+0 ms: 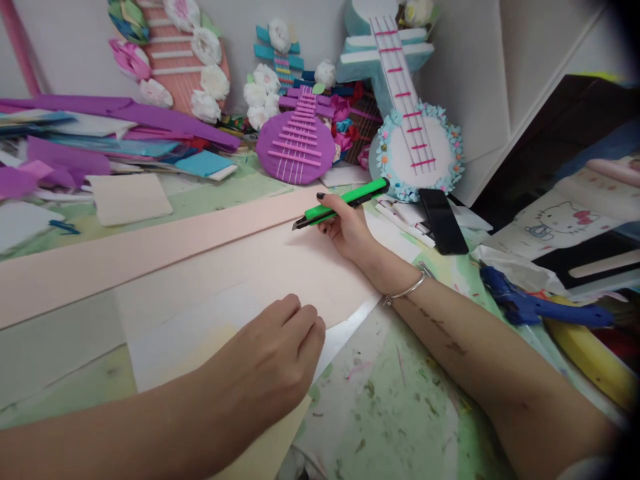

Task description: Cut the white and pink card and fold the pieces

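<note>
My right hand grips a green and black utility knife whose short blade points left, just above a pale pink sheet. Below it, my left hand is closed with its knuckles up, over the near part of the sheet. Its fingertips are hidden, so I cannot tell what they pinch, if anything. A long pale pink strip lies along the far side of the sheet. White paper shows underneath, towards the left.
Behind stand a purple paper lute, a blue and white paper instrument and a pink flowered one. Coloured scraps pile up at the left. At right lie a black phone and a blue glue gun.
</note>
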`<state>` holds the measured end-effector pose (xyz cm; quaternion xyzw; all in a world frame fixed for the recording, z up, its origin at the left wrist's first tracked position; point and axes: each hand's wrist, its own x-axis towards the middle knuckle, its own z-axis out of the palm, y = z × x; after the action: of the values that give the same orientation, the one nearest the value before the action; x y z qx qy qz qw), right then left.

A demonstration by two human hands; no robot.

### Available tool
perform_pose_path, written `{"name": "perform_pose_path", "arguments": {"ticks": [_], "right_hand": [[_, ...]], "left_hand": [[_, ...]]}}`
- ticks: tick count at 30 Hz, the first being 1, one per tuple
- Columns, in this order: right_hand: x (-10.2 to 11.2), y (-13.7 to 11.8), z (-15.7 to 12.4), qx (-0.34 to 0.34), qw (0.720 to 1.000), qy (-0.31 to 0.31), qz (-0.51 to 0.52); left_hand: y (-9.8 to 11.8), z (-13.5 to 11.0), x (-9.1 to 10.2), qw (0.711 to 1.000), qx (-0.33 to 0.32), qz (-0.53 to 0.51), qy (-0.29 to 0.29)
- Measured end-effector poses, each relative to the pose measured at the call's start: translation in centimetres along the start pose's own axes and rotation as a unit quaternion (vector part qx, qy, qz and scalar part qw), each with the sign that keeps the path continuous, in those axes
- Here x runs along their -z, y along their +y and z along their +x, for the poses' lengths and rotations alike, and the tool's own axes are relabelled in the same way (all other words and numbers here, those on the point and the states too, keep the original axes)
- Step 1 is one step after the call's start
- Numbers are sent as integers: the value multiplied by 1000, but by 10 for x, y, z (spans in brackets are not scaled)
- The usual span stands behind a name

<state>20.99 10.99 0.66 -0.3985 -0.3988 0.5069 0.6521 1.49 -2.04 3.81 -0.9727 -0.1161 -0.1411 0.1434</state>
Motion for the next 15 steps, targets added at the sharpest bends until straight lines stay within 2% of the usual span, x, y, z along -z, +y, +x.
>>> {"name": "perform_pose_path", "arguments": {"ticks": [15], "right_hand": [[-1, -1, 0, -9, 1000, 4, 5]], "left_hand": [[-12, 9, 15, 996, 3, 79, 40]]}}
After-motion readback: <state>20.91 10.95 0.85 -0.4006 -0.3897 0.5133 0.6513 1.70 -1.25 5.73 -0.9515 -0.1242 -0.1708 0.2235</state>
